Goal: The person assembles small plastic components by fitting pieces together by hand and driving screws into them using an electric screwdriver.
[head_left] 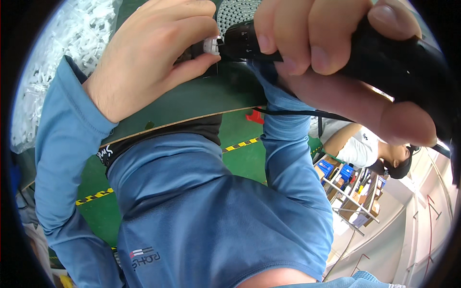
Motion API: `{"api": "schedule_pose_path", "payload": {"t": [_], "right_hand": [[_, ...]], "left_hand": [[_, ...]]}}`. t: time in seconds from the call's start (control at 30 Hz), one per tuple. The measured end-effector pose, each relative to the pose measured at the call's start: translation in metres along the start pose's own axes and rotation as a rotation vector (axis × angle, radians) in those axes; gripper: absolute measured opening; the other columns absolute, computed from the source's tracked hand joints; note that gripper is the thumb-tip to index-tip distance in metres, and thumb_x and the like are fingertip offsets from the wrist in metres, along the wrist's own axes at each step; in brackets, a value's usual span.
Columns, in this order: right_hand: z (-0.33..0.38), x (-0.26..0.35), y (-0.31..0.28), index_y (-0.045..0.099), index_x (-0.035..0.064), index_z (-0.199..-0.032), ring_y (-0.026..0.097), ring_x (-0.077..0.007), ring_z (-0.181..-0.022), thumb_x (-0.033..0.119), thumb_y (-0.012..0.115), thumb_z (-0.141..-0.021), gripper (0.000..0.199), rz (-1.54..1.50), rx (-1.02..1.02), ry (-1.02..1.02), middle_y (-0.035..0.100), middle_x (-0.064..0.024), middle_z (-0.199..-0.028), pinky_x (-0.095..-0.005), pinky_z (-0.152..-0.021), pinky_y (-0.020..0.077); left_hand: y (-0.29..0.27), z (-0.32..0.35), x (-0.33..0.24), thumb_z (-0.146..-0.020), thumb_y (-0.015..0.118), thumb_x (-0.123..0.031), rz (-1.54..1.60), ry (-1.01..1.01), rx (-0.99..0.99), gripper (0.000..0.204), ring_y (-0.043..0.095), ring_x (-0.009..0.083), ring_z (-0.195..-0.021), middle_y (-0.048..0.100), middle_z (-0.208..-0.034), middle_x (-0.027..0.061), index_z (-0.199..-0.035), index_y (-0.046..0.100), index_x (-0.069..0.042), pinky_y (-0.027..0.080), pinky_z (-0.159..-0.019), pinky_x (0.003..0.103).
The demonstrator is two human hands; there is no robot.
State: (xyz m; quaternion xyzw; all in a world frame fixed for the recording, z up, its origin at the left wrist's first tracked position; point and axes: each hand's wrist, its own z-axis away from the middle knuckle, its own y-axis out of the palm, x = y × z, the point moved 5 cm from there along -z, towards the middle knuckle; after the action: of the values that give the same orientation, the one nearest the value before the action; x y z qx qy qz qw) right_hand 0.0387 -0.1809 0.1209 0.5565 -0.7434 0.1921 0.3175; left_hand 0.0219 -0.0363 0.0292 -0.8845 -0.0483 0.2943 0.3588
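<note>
My left hand [149,57] is closed, pinching a small white plastic part [211,46] between thumb and forefinger. My right hand [321,38] is wrapped round a black electric screwdriver [384,67], held nearly level with its nose pointing left. The screwdriver's dark collar [238,41] ends right by the white part. Whether the bit touches the part is too small to tell. A dark piece shows behind the white part, mostly covered by my left fingers. Both hands are over the dark green tabletop [201,93].
A clear bag of loose white plastic parts [72,62] lies at the left. Behind the screwdriver sits a perforated metal surface [236,12]. A black cable [307,113] runs below my right hand. Another person [360,146] and a shelf rack [353,192] are off to the right.
</note>
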Motion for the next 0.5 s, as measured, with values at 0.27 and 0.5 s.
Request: {"api": "schedule_pose_path", "payload": {"t": [0.27, 0.5], "right_hand": [[-0.004, -0.0083, -0.0017, 0.045, 0.0158, -0.133, 0.06, -0.0231, -0.077, 0.025, 0.078, -0.093, 0.053, -0.002, 0.07, 0.017, 0.06, -0.0102, -0.094, -0.0391, -0.076, 0.0487], [-0.0049, -0.0055, 0.0043, 0.046, 0.0116, -0.124, 0.057, -0.0234, -0.074, 0.044, 0.075, -0.091, 0.054, 0.013, -0.024, 0.002, 0.058, -0.0131, -0.092, -0.0384, -0.072, 0.0464]], "left_hand": [[-0.0034, 0.0019, -0.0019, -0.078, 0.078, -0.009, 0.147, -0.007, 0.03, 0.032, 0.054, 0.0319, -0.091, 0.066, -0.113, 0.0108, -0.107, 0.068, -0.002, 0.046, -0.084, 0.041], [-0.0025, -0.0003, -0.0009, -0.077, 0.077, -0.008, 0.134, -0.015, 0.056, 0.032, 0.055, 0.0321, -0.094, 0.066, -0.113, 0.0109, -0.107, 0.068, -0.002, 0.046, -0.086, 0.041]]}}
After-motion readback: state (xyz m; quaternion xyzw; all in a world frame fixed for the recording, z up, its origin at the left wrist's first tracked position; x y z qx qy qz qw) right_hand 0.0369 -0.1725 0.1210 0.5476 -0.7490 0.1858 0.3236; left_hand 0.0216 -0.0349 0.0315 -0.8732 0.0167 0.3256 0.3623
